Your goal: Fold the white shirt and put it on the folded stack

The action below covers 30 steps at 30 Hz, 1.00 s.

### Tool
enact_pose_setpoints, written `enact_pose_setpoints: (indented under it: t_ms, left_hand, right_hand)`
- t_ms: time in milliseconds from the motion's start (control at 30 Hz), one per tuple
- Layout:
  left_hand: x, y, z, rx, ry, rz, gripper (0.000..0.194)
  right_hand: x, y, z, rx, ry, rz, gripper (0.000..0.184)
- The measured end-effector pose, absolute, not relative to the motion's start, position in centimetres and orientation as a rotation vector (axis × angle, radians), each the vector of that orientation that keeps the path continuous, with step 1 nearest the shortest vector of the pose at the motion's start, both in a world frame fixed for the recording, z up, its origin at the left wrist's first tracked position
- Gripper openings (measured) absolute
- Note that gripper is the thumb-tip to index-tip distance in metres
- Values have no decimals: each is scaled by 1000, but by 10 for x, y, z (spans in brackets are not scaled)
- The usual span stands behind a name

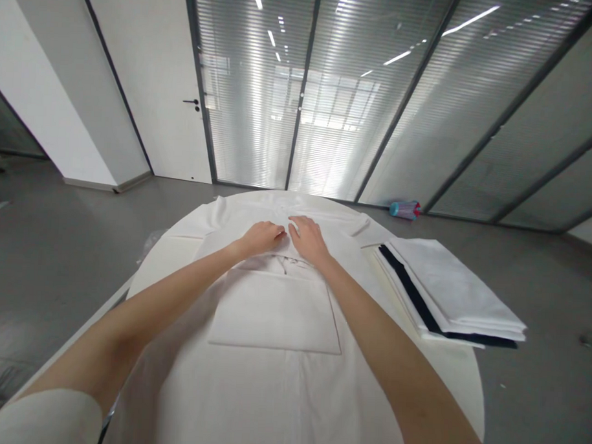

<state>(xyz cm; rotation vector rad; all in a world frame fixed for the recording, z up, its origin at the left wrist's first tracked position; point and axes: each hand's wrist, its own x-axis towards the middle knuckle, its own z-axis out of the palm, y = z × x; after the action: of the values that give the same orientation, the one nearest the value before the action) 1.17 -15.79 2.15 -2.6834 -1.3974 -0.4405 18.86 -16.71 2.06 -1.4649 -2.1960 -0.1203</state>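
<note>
A white shirt (241, 388) lies spread over the round table, with its sleeves out to both sides at the far end. On its middle rests a flat white rectangular piece (276, 315); whether it is cloth or paper I cannot tell. Small dark reddish marks show at its far edge. Just beyond that edge, my left hand (265, 237) has its fingers curled down against the shirt, closed on the fabric. Close beside it, my right hand (309, 240) touches the fabric with fingers stretched forward and thumb apart.
A stack of folded white and dark cloth (459, 286) sits on the table's right side, overhanging its edge. The round white table (465, 396) stands on a grey floor. Behind are a glass partition (329, 106) and a white door (150, 81). A blue-and-red package (404, 209) lies by the partition.
</note>
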Motion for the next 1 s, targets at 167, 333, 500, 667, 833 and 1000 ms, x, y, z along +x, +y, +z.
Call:
enact_pose_setpoints:
  t_ms: [167, 333, 500, 667, 833, 1000]
  left_hand:
    - [17, -145, -15, -2592, -1475, -589, 48]
    - [0, -129, -24, -2784, -1664, -334, 70]
    - [-23, -124, -22, -2710, -1864, -389, 74]
    - [-31, -128, -27, -2386, -2064, -597, 66]
    - [-36, -126, -26, -2275, -2141, -679, 58]
    - [-35, -122, -20, -2220, -2238, -935, 51]
  right_hand:
    - [181, -154, -11, -1717, -2302, 5, 56]
    - [185, -142, -20, -1777, -2381, 192, 68]
    - [189, -142, -20, -1787, -2293, 145, 71]
    - [213, -148, -17, -1864, -2114, 1, 58]
    - [236, -147, -16, -1992, -2003, 14, 59]
    - [240, -139, -18, -1929, -1855, 72, 52]
